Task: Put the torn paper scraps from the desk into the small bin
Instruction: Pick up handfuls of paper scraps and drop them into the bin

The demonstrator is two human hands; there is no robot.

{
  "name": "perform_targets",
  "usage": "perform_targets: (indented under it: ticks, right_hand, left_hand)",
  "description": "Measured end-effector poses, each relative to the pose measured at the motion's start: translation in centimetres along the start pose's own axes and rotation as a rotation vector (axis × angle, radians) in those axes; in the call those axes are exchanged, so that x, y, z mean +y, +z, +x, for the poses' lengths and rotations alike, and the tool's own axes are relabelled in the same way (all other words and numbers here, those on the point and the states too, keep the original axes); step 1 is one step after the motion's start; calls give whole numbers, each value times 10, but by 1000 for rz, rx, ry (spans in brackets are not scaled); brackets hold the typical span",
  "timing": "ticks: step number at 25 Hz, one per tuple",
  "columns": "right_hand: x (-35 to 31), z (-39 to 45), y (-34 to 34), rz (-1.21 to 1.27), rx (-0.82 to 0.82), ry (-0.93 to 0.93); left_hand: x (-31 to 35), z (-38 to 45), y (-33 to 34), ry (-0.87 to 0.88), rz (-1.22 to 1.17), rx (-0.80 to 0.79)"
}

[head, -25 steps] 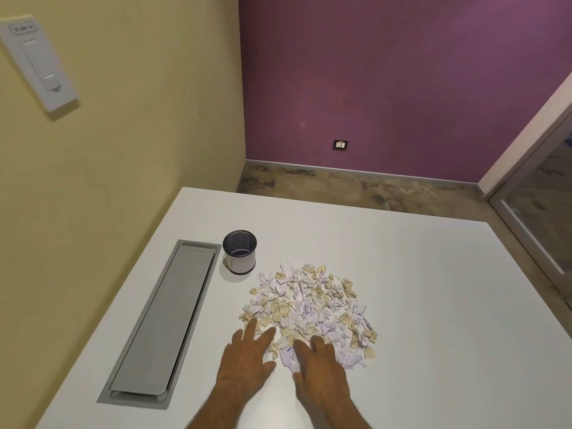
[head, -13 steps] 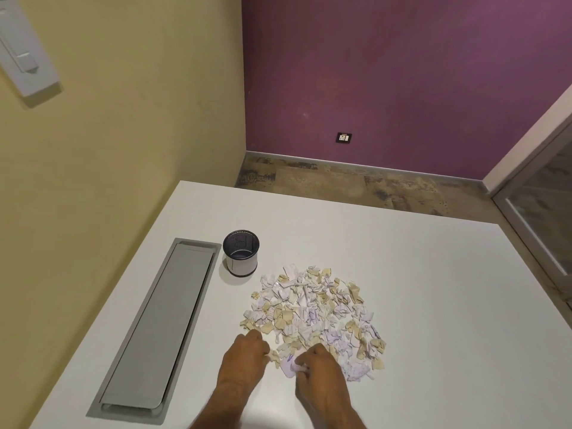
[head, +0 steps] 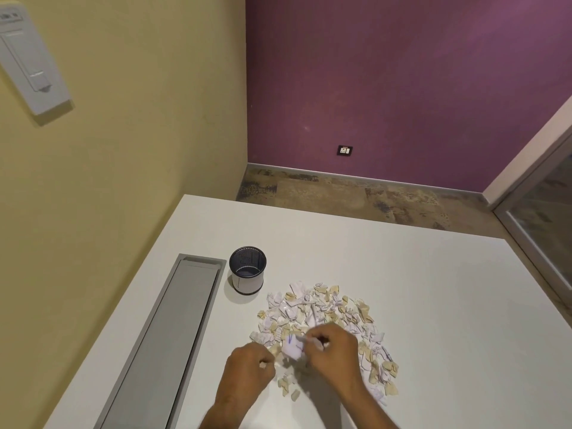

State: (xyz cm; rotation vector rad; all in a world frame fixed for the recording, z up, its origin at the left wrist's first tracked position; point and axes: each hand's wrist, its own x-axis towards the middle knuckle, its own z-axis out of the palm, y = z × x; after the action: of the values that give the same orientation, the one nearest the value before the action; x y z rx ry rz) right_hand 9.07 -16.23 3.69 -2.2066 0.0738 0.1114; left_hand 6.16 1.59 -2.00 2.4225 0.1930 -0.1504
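The paper scraps (head: 325, 323) sit in one loose pile mid-worktop (head: 433, 305), and the small bin (head: 247, 270) stands at about 10 o'clock from the pile, close by but not touching. Right hand (head: 335, 351) has its grip pinched on a few white pieces at the near edge; left hand (head: 249, 370) is curled into a fist with a bit of scrap showing between the fingers. I'd say don't go piece by piece here: cup both hands, rake in a proper bunch, squeeze it tight so nothing flutters off, then let go right over the bin's mouth. It's narrow, so overfilled handfuls will probably spill around it.
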Motion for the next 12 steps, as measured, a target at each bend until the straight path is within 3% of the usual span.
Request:
perform_targets:
  ticks: [5, 12]
  right_hand:
    - [-72, 78, 9, 86, 48, -121]
    - [-113, 153, 58, -168, -62, -173]
  left_hand:
    - [21, 33, -57, -87, -304, 174]
    - [25, 85, -126, -178, -466, 363]
